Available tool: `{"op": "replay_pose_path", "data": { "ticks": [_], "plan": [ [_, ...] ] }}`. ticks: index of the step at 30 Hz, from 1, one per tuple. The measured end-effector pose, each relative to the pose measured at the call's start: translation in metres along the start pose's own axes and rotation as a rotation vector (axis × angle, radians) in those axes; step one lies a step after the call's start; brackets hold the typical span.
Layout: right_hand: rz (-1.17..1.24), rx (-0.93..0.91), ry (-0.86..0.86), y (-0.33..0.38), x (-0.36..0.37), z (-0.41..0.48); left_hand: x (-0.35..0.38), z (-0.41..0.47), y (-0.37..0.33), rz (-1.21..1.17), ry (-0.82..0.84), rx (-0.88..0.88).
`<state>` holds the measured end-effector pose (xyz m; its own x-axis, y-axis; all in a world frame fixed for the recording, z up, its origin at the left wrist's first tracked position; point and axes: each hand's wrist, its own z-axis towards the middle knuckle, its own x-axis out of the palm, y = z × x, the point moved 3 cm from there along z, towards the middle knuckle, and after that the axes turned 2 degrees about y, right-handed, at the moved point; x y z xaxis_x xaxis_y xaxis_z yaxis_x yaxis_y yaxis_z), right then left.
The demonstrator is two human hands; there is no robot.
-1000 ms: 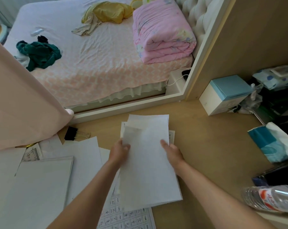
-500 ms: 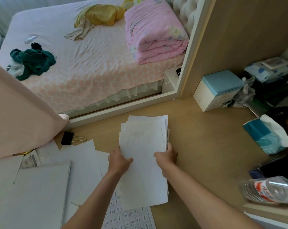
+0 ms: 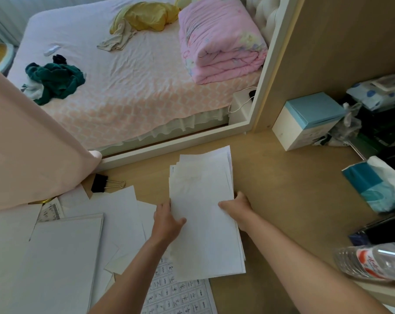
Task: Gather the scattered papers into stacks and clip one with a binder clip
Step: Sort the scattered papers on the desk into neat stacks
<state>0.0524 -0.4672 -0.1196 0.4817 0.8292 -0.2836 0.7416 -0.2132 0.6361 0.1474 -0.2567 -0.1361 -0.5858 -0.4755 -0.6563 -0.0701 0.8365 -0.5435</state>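
A stack of white papers (image 3: pixel 203 214) lies on the wooden desk (image 3: pixel 294 196), its top edges slightly fanned. My left hand (image 3: pixel 167 219) grips its left edge, thumb on top of the sheets. My right hand (image 3: pixel 238 208) grips the right edge, thumb on top and fingers curled round the side. A black binder clip (image 3: pixel 100 183) with silver handles lies on the desk to the left, apart from both hands. More loose white sheets (image 3: pixel 115 223) spread out at the left, and a printed sheet (image 3: pixel 180 298) pokes out under the stack.
A white pad (image 3: pixel 60 264) lies at the lower left. A blue-and-white box (image 3: pixel 305 121), a tissue pack (image 3: pixel 378 184) and a plastic bottle (image 3: pixel 373 261) stand along the right. A pink cloth (image 3: pixel 28 143) hangs at the left; a bed (image 3: pixel 135 82) is beyond the desk.
The sheets were drawn together into a narrower stack. Both hands slid from the upper part of the pages to the stack's side edges, and the right hand closed round the right edge.
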Motion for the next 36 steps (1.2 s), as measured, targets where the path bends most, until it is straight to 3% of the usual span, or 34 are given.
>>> {"op": "replay_pose_path", "data": {
  "ticks": [2,5,8,11,14,17,21,27,33,36],
  "plan": [
    [-0.091,-0.018,0.061,-0.005,0.000,0.000,-0.001,-0.001,0.002,-0.031,0.006,0.009],
    [-0.202,-0.122,-0.027,-0.001,-0.009,-0.005,-0.008,-0.009,-0.004,-0.145,0.046,-0.002],
    [-0.109,-0.244,-0.086,0.010,-0.025,-0.016,-0.020,-0.012,-0.009,-0.258,0.086,0.000],
    [0.028,-0.347,0.018,0.014,-0.039,-0.027,-0.043,-0.021,-0.022,-0.530,0.154,0.012],
    [0.022,-0.416,0.045,0.016,-0.034,-0.041,-0.064,-0.037,-0.031,-0.718,0.278,0.027],
    [-0.043,-0.385,0.088,0.011,-0.002,-0.058,-0.082,-0.056,-0.016,-0.787,0.295,0.040],
    [-0.234,-0.249,0.084,-0.015,0.052,-0.079,-0.093,-0.085,0.038,-0.539,0.280,0.044],
    [-0.436,-0.145,0.014,-0.063,0.112,-0.127,-0.075,-0.120,0.128,-0.184,0.072,-0.070],
    [-0.267,-0.047,-0.114,-0.092,0.125,-0.153,-0.059,-0.138,0.174,0.214,0.007,-0.089],
    [-0.145,0.063,-0.151,-0.097,0.131,-0.153,-0.057,-0.139,0.175,0.192,-0.014,-0.077]
  ]
}}
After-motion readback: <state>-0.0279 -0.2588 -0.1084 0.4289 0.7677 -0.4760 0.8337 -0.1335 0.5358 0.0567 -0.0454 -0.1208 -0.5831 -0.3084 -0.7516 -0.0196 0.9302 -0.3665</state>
